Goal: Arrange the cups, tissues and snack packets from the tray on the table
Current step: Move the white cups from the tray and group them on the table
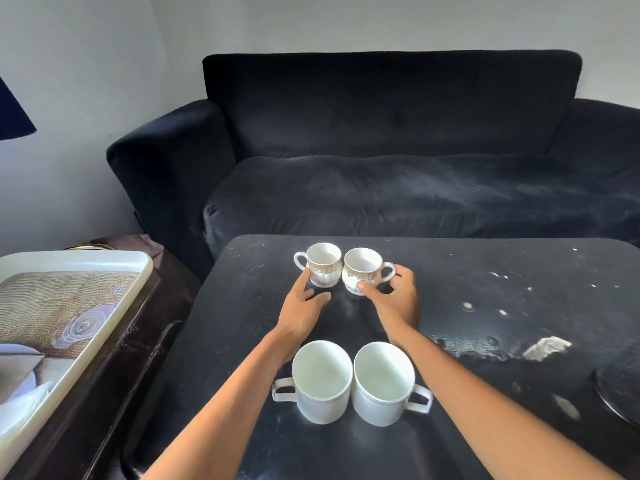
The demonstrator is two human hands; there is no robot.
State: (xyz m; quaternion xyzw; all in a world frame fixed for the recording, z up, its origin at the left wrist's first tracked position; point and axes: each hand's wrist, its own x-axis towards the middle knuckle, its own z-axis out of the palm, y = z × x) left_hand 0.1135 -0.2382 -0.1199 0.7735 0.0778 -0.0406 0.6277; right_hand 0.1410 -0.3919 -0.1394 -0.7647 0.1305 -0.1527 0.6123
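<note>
Two small white cups with gold bands stand side by side at the far middle of the black table. My left hand is open, its fingertips touching the base of the left small cup. My right hand grips the right small cup, thumb on its base and fingers at the handle. Two larger plain white mugs stand close to me, the left mug and the right mug touching, handles pointing outward. A white tray with a printed picture lies on a dark side table at left.
A black sofa runs behind the table. A pale paper-like thing lies in the tray's near end. A round dark disc sits at the table's right edge. White scuffs and a torn patch mark the tabletop at right.
</note>
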